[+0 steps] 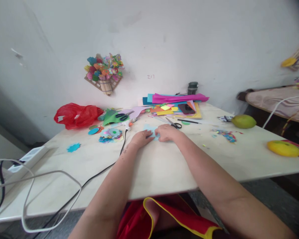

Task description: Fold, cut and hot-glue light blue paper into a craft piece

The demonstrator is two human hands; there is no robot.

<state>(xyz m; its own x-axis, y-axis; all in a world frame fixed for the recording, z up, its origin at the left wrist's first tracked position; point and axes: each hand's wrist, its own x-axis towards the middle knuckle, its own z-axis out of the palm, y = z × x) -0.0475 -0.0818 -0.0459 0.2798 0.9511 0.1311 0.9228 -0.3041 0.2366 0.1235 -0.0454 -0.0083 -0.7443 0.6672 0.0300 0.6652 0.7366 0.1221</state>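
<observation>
- Two bare hands at work on a light-blue paper piece point(150, 127), lying flat mid-worktop point(161, 172), between and partly under them.
- Left hand point(141, 137): grip spread, fingers laid out on the paper's left side, looks like it's pinning it.
- Right hand point(166, 132): fingers curled down at the paper's right side; can't tell if the grip pinches the edge or just presses.
- Doing it well: probably best to press evenly with the flat left fingers, work the right fingertips along the edge in small moves, no tugging; thin sheet likely creases or slides. Line edges up before any firm press.
- Black-handled scissors point(176, 125) just beyond right hand; mind the knuckles. Black pencil point(189, 121) past them.
- Glue gun point(128, 124) beyond left hand, black cord point(102, 171) running near the left forearm; better not snag it, nozzle may be hot.
- Left: flower-shaped cutouts point(111, 134), piled. Further left, red plastic bag point(77, 114).
- Back: coloured paper sheets point(179, 98), phone point(186, 109).
- Far right: green mango point(244, 121), yellow mango point(284, 148).
</observation>
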